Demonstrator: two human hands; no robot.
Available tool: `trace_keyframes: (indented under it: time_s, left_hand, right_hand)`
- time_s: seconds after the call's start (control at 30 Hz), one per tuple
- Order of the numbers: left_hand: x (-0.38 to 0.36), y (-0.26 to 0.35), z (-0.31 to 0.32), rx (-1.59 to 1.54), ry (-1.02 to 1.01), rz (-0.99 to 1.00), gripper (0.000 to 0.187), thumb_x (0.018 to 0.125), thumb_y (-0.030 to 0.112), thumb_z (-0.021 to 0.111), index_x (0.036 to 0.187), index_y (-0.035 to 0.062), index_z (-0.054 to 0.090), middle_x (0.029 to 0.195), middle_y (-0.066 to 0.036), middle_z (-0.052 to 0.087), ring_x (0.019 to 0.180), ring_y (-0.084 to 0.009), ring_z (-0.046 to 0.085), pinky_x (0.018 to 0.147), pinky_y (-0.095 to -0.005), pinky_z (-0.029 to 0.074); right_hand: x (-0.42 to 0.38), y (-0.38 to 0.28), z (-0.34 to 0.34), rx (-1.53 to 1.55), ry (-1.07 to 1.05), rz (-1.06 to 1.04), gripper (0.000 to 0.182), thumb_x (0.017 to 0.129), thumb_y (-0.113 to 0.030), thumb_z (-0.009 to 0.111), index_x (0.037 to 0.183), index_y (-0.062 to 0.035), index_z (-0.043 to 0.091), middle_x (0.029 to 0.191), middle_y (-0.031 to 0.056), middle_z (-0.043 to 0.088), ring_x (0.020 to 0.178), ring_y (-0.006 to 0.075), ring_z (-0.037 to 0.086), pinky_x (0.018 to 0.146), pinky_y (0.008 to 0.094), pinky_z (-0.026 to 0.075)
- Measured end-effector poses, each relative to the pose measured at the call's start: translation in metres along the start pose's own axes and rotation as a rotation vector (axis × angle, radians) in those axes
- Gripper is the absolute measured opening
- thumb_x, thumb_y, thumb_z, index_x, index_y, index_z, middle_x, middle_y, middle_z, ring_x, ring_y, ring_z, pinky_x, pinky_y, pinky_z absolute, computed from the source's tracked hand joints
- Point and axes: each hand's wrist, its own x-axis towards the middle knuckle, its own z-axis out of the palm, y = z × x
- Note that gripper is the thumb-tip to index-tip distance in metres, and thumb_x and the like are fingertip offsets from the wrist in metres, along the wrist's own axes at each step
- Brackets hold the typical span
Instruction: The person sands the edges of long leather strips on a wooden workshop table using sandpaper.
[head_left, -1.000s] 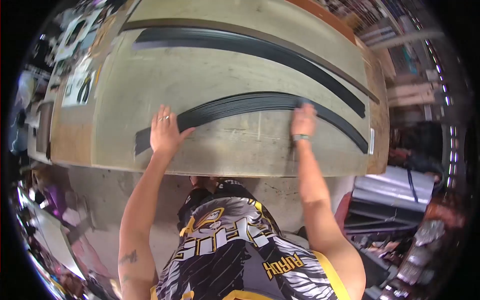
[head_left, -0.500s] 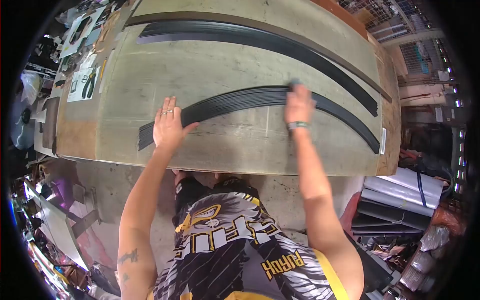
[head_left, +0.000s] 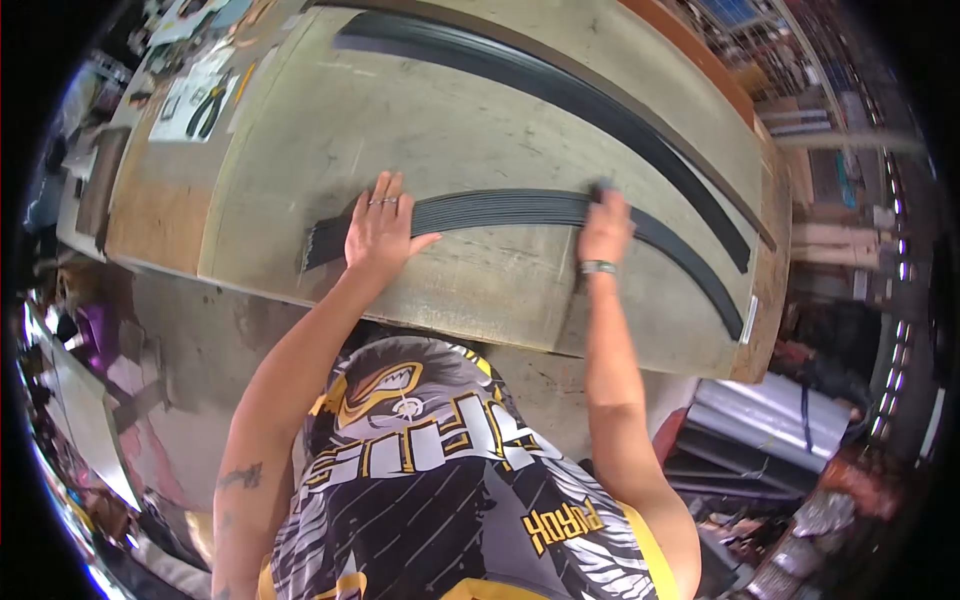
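Observation:
A bundle of long, thin black strips point(head_left: 500, 208) lies side by side in a band across the workbench point(head_left: 480, 285); it looks curved in this wide view. Near the bundle's left end, my left hand point(head_left: 380, 230) rests flat on it, fingers stretched and thumb out to the right. My right hand point(head_left: 606, 230) is over the bundle right of its middle, fingers bent around a small dark object point(head_left: 601, 188) that shows past the fingertips. Motion blurs this hand, so I cannot tell what kind of object it is.
Behind the bundle lies a second set of dark strips point(head_left: 560, 85), with a long brown bar point(head_left: 690, 120) beyond it. Pliers point(head_left: 207, 112) rest on paper at the bench's left. Silvery rolls point(head_left: 765, 420) lie below its right corner. A pale panel point(head_left: 85, 435) leans at the lower left.
The view has tilted, and the bench sits differently in it. My left hand still presses flat near the bundle's left end; my right hand keeps the dark object over the strips, blurred in both frames.

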Motion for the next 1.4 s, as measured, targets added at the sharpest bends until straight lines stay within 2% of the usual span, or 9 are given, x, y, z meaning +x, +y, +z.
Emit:
trace_keyframes:
  time_s: [0.17,0.37,0.53,0.63,0.73,0.83,1.07,1.27,1.4]
  left_hand:
    - [-0.002,-0.006,0.001,-0.03,0.046,0.008,0.077,0.09,0.072,0.067,0.127,0.0042,0.061,0.164,-0.016,0.045,0.159,-0.0306,0.033,0.124,-0.0499,0.037]
    - [-0.002,-0.003,0.008,-0.047,0.128,0.041,0.075,0.086,0.07,0.073,0.119,0.0034,0.062,0.161,-0.018,0.049,0.156,-0.0323,0.039,0.122,-0.0525,0.04]
    - [0.0,-0.003,-0.002,-0.036,0.023,0.014,0.078,0.088,0.072,0.069,0.125,0.0039,0.061,0.163,-0.017,0.047,0.158,-0.0314,0.035,0.123,-0.0522,0.039]
    - [-0.001,-0.001,-0.001,-0.04,0.005,-0.008,0.079,0.09,0.071,0.068,0.131,0.0042,0.059,0.165,-0.016,0.044,0.16,-0.0304,0.031,0.124,-0.0513,0.037]
    - [0.0,0.0,-0.005,-0.037,-0.043,-0.019,0.08,0.09,0.07,0.068,0.135,0.0046,0.057,0.167,-0.015,0.041,0.16,-0.0297,0.029,0.125,-0.0504,0.035]
    - [-0.003,-0.007,0.0,-0.038,0.005,0.04,0.077,0.091,0.068,0.068,0.134,0.0049,0.059,0.168,-0.014,0.04,0.161,-0.0295,0.029,0.127,-0.0512,0.033]
    - [-0.05,-0.07,-0.012,-0.069,0.11,0.062,0.073,0.092,0.057,0.072,0.142,0.0061,0.059,0.165,-0.014,0.043,0.156,-0.034,0.034,0.128,-0.0544,0.031]
    - [-0.048,-0.075,-0.006,-0.114,0.088,0.101,0.08,0.088,0.049,0.08,0.15,0.0053,0.053,0.167,-0.014,0.041,0.158,-0.0336,0.033,0.128,-0.0535,0.032]
    - [-0.064,-0.108,-0.016,-0.417,0.092,0.028,0.093,0.084,0.045,0.086,0.157,0.0042,0.045,0.168,-0.017,0.038,0.159,-0.0358,0.031,0.128,-0.0521,0.032]
  right_hand:
    - [0.013,-0.022,0.021,0.116,0.052,0.076,0.036,0.102,-0.023,0.059,0.133,-0.0068,0.069,0.14,0.0186,0.066,0.137,0.0365,0.056,0.111,0.0644,0.042]
    - [-0.066,-0.152,0.047,-0.054,-0.097,-0.558,0.046,0.101,-0.025,0.062,0.143,-0.0068,0.061,0.155,0.0177,0.055,0.148,0.0374,0.047,0.12,0.0654,0.033]
    - [0.017,0.052,-0.005,-0.176,0.093,0.049,0.038,0.106,-0.025,0.056,0.136,-0.0041,0.066,0.144,0.0159,0.065,0.137,0.0373,0.058,0.114,0.0612,0.042]
    - [0.015,0.004,0.018,0.03,-0.027,0.247,0.042,0.107,-0.028,0.054,0.14,-0.0057,0.065,0.149,0.016,0.063,0.14,0.0374,0.055,0.116,0.0648,0.039]
    - [-0.067,-0.168,0.059,-0.055,-0.02,-0.284,0.051,0.101,-0.025,0.062,0.148,-0.0055,0.059,0.161,0.0165,0.051,0.152,0.0397,0.043,0.124,0.0672,0.027]
    - [-0.081,-0.177,0.055,0.001,-0.114,-0.536,0.051,0.1,-0.023,0.062,0.148,-0.0069,0.058,0.16,0.0165,0.052,0.152,0.0393,0.042,0.124,0.0668,0.028]
    - [0.01,0.004,0.001,-0.007,0.071,0.24,0.038,0.102,-0.022,0.058,0.136,-0.0066,0.067,0.142,0.016,0.065,0.133,0.0389,0.058,0.111,0.0609,0.045]
    - [-0.105,-0.244,0.063,0.177,-0.278,-0.455,0.052,0.103,-0.026,0.06,0.151,-0.007,0.057,0.164,0.0143,0.049,0.156,0.0394,0.037,0.127,0.065,0.023]
    - [-0.049,-0.136,0.024,-0.253,-0.109,-0.373,0.046,0.101,-0.018,0.061,0.146,-0.0065,0.06,0.155,0.0163,0.055,0.147,0.0407,0.046,0.122,0.0605,0.034]
